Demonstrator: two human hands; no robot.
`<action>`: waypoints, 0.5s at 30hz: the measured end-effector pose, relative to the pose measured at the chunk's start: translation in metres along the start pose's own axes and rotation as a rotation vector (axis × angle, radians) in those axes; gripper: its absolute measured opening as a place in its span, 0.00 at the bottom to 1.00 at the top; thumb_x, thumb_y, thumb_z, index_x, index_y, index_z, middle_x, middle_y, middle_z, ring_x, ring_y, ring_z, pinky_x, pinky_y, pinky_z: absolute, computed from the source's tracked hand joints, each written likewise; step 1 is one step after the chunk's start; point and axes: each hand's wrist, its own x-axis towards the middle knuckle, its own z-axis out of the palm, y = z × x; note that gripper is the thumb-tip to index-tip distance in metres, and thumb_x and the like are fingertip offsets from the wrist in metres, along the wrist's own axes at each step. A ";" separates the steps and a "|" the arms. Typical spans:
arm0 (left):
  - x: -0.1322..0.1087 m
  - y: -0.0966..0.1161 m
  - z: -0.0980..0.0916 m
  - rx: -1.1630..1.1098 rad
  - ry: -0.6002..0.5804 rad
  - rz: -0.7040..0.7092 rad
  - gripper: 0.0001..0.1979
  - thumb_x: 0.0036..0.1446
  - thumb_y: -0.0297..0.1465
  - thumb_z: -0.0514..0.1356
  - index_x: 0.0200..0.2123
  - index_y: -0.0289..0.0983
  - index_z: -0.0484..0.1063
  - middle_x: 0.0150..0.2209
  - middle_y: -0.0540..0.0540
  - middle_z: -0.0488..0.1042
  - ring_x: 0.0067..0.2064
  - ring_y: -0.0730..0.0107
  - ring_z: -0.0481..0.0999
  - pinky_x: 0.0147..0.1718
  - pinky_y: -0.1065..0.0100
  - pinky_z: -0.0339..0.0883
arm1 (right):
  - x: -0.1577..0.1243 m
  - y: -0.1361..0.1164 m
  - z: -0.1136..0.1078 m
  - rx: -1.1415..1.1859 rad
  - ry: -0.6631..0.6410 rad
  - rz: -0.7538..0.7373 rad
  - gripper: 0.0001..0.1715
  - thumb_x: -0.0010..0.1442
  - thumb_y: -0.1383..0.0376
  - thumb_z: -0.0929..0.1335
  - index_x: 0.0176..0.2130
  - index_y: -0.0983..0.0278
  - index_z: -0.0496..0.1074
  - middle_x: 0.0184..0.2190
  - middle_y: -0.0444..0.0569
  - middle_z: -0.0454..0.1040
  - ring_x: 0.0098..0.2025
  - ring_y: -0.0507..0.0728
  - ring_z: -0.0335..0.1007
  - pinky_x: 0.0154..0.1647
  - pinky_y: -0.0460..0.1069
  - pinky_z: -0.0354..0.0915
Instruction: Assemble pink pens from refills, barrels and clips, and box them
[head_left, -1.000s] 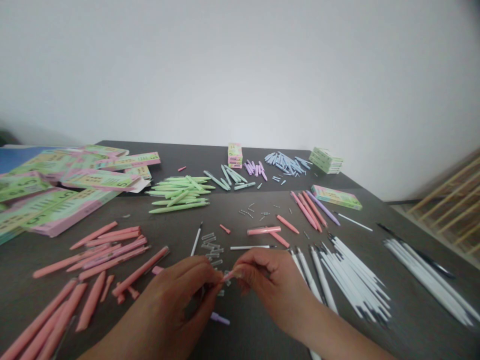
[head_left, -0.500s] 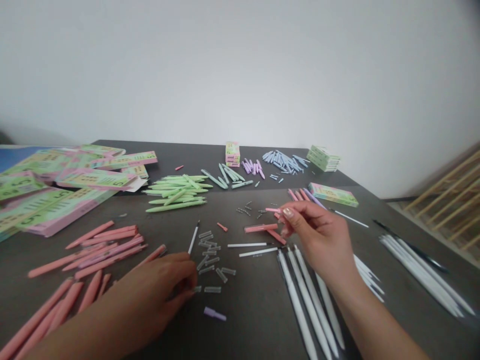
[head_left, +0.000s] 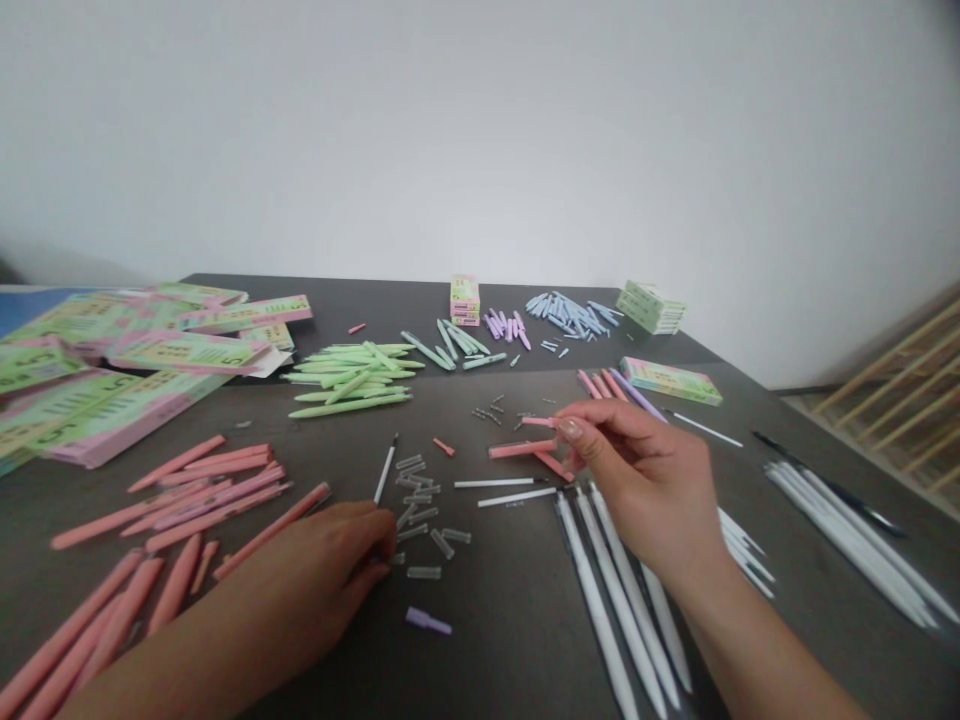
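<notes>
Pinching 1 pink piece (head_left: 537, 421), right fingers (head_left: 592, 441) neighbor white barrels (head_left: 595, 603); left fingers' (head_left: 377, 527) hold unclear.

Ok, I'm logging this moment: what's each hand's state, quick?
Left hand: curled; whether it holds anything cannot be told.
Right hand: closed, holding a small pink piece.

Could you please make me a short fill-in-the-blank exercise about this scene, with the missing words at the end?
1. The right hand pinches a small pink piece between its ____ and fingers.
2. Of the two hands, the ____ one is nearer the clear tubes.
3. The lone small part in front of those tubes is coloured ____.
4. In the picture, the blue pile lies farther to the ____ than the bright green pens.

Missing words: thumb; left; purple; right.
</notes>
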 end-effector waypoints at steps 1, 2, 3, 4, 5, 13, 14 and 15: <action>0.000 0.001 0.000 0.000 -0.005 -0.005 0.11 0.51 0.25 0.50 0.27 0.41 0.71 0.31 0.50 0.75 0.34 0.65 0.73 0.35 0.67 0.59 | 0.000 0.001 0.000 -0.007 0.000 -0.006 0.05 0.57 0.66 0.68 0.32 0.63 0.75 0.24 0.44 0.74 0.22 0.49 0.69 0.21 0.44 0.67; 0.000 0.001 0.000 -0.002 -0.010 -0.013 0.11 0.51 0.25 0.50 0.27 0.41 0.71 0.30 0.50 0.75 0.34 0.65 0.73 0.35 0.67 0.59 | 0.000 0.001 -0.001 -0.015 0.001 -0.012 0.05 0.57 0.66 0.68 0.32 0.63 0.75 0.24 0.43 0.74 0.22 0.49 0.69 0.21 0.44 0.67; -0.001 0.002 0.000 -0.006 -0.017 -0.021 0.11 0.51 0.26 0.50 0.27 0.41 0.71 0.30 0.49 0.75 0.33 0.65 0.73 0.34 0.67 0.60 | 0.000 0.002 -0.001 -0.022 0.003 -0.016 0.05 0.57 0.66 0.68 0.32 0.62 0.75 0.24 0.43 0.74 0.22 0.49 0.69 0.21 0.43 0.67; 0.000 0.002 0.000 -0.010 -0.024 -0.028 0.11 0.51 0.26 0.50 0.28 0.41 0.72 0.30 0.49 0.76 0.33 0.65 0.73 0.34 0.67 0.60 | 0.000 0.003 -0.001 -0.027 0.005 -0.019 0.05 0.57 0.66 0.68 0.32 0.62 0.75 0.24 0.43 0.74 0.23 0.49 0.70 0.21 0.43 0.67; 0.000 0.001 0.000 -0.013 -0.026 -0.031 0.11 0.51 0.26 0.50 0.28 0.41 0.72 0.30 0.49 0.76 0.33 0.65 0.73 0.34 0.67 0.60 | -0.001 0.004 -0.002 -0.033 0.005 -0.020 0.05 0.57 0.66 0.68 0.33 0.63 0.75 0.24 0.43 0.74 0.23 0.50 0.70 0.21 0.43 0.66; -0.003 0.002 -0.010 -0.086 0.170 -0.028 0.08 0.52 0.30 0.52 0.27 0.42 0.72 0.25 0.52 0.74 0.26 0.69 0.71 0.25 0.72 0.59 | -0.001 0.004 -0.003 -0.052 0.018 -0.015 0.05 0.56 0.66 0.68 0.33 0.62 0.76 0.24 0.43 0.74 0.23 0.49 0.68 0.22 0.44 0.66; -0.006 0.001 -0.012 -0.128 0.249 -0.049 0.08 0.53 0.32 0.53 0.29 0.42 0.72 0.23 0.53 0.73 0.24 0.70 0.70 0.23 0.72 0.57 | 0.000 0.003 -0.003 -0.044 0.014 -0.011 0.05 0.56 0.66 0.68 0.33 0.62 0.76 0.24 0.43 0.74 0.23 0.50 0.69 0.23 0.44 0.66; -0.010 -0.002 -0.014 -0.177 0.338 -0.069 0.08 0.54 0.34 0.54 0.30 0.41 0.71 0.22 0.53 0.72 0.22 0.71 0.68 0.21 0.72 0.56 | 0.000 0.002 -0.002 -0.032 0.007 -0.005 0.05 0.56 0.66 0.68 0.33 0.62 0.76 0.23 0.43 0.74 0.23 0.50 0.69 0.23 0.44 0.67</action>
